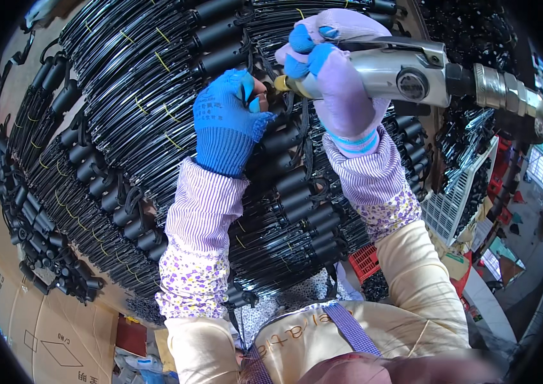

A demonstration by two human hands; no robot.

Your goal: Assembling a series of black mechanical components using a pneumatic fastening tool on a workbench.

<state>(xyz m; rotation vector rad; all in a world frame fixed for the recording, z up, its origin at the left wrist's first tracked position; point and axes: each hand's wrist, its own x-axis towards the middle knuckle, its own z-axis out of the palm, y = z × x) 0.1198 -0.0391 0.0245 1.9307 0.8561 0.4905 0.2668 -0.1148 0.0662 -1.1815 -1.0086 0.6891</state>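
Observation:
My right hand [348, 83], in a lavender glove with blue fingertips, is wrapped round a silver pneumatic screwdriver [406, 73]. Its brass-coloured tip points left, close to the fingers of my left hand [226, 118]. That hand wears a blue knit glove with some bare fingertips showing. Its fingers are closed in a pinch; what sits between them is dark and mostly hidden. Below and around both hands lie rows of black cylindrical handles [291, 181] with cord loops. They join bundles of shiny black rods [130, 96], which look like umbrella frames, with thin yellow ties.
More black handles [34, 221] are heaped at the left edge. A cardboard box [47, 333] stands at lower left. To the right are a white plastic crate [457, 198] and a red basket [364, 262]. A metal hose coupling [508, 89] extends right from the tool.

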